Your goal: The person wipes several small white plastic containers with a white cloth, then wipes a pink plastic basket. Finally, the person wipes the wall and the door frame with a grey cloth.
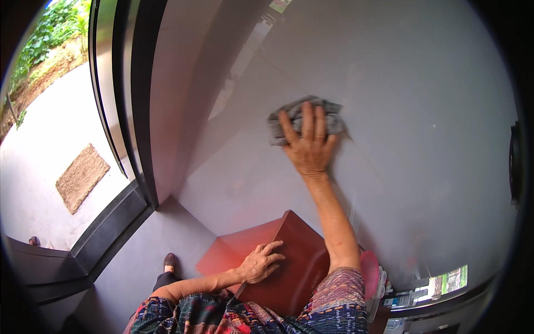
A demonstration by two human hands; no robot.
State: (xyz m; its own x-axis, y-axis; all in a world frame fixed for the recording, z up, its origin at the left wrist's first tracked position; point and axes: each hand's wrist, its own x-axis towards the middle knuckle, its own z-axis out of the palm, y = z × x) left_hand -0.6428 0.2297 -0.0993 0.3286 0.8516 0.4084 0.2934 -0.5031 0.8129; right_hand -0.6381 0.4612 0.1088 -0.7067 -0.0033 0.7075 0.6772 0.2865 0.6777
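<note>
My right hand is stretched up to the pale glossy wall. Under its spread fingers it presses a crumpled grey cloth flat against that surface. Lower down, my left hand rests over the top edge of a reddish-brown wooden piece of furniture. Its fingers are loosely extended and slightly bent, with no object in them. The furniture stands against the wall, right in front of my body.
On the left, a dark door frame opens onto bright ground with a brown mat and plants. My shoe shows on the grey floor. A pink round item and cluttered small things sit right of the furniture. A dark fixture is at the far right.
</note>
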